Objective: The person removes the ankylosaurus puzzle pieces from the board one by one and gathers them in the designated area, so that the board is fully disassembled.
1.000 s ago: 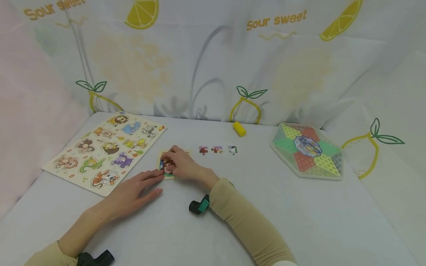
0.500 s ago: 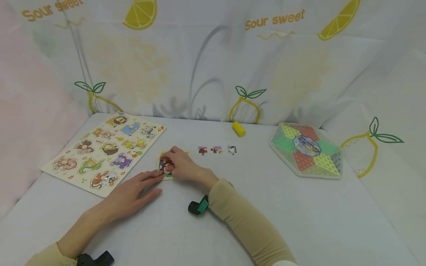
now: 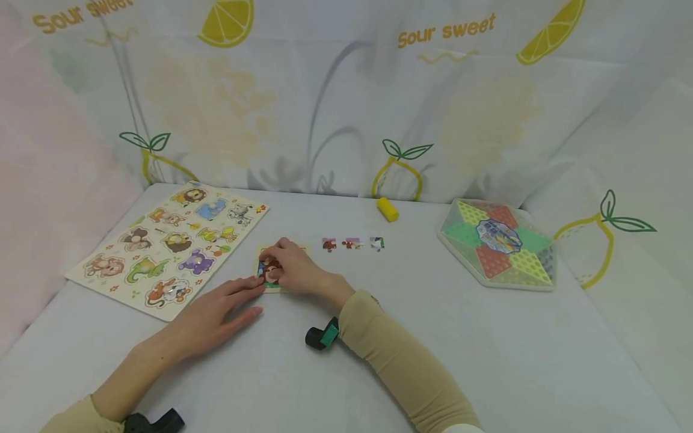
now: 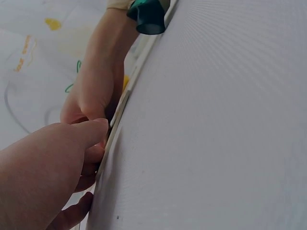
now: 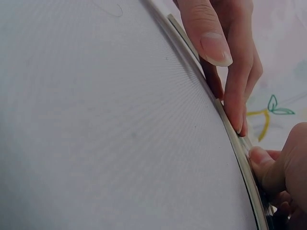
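A small jigsaw puzzle (image 3: 269, 275) with a brown figure on a blue and green picture lies in a pale frame on the table. My left hand (image 3: 219, 316) lies with fingers extended, its fingertips touching the puzzle's lower left edge. The right hand (image 3: 295, 269) bends over the puzzle, thumb and fingertips on the picture and covering its right part. I cannot tell whether a loose piece is between them. In the right wrist view, the right thumb (image 5: 261, 155) comes down at the board, close to the left fingers (image 5: 235, 96).
Several loose jigsaw pieces (image 3: 352, 243) lie in a row right of the puzzle. A large animal puzzle board (image 3: 170, 246) lies at the left. A yellow cylinder (image 3: 387, 209) lies at the back, and a hexagonal game box (image 3: 498, 243) at the right.
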### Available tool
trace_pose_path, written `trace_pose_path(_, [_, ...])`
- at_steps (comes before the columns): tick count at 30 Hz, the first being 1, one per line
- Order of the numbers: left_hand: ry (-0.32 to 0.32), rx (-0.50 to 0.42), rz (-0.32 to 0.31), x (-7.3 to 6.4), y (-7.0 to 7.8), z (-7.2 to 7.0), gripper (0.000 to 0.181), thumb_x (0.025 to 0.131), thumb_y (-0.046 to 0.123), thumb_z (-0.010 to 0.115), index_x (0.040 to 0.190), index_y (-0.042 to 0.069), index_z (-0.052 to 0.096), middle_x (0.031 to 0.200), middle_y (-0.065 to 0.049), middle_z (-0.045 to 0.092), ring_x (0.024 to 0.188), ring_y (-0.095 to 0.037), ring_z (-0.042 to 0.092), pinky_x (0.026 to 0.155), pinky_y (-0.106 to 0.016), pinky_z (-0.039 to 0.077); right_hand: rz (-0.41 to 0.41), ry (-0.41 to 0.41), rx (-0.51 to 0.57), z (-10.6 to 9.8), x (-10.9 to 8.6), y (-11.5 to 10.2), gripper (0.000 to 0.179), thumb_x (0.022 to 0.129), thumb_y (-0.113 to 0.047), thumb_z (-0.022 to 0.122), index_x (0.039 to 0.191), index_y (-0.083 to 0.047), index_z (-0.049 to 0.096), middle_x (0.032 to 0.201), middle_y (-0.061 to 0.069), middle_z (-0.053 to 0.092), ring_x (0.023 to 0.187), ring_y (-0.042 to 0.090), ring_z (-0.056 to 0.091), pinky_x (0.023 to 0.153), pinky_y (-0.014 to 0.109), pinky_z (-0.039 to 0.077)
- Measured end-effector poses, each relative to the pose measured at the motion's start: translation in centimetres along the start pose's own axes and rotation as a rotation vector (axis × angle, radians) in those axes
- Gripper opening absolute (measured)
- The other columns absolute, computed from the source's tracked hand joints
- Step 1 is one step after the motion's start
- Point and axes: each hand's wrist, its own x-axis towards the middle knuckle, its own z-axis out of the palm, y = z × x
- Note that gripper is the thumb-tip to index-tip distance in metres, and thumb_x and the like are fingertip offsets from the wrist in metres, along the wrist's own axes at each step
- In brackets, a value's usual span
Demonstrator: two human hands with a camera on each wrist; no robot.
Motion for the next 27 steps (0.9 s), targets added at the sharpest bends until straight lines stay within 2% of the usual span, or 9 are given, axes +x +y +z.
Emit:
trace_pose_path(19, [-0.005,-0.013,-0.007,-0.08,-0.1,0.05,0.045,0.1,0.04,0.061,0.137,0.015,0.063,0.146,-0.006,0.055,0.135,-0.031,0.051,0.105,-0.053,0.046,-0.007,0.015,0.023,-0.16,-0.06,-0.22,0.031,0.097,-0.009,0.063,0.128,-0.009,0.063,0.116,0.005,0.053,0.102,0.013,0.052,0.095,0.018,0.045])
trace_pose_path(27, [0.008,-0.007,0.004,-0.06,-0.13,0.11,0.045,0.099,0.039,0.062,0.136,0.014,0.063,0.145,-0.006,0.055,0.134,-0.031,0.052,0.104,-0.053,0.046,-0.042,0.021,0.097,0.06,0.06,0.04,0.028,0.097,-0.005,0.062,0.125,-0.007,0.056,0.119,0.006,0.058,0.108,0.015,0.054,0.097,0.021,0.045])
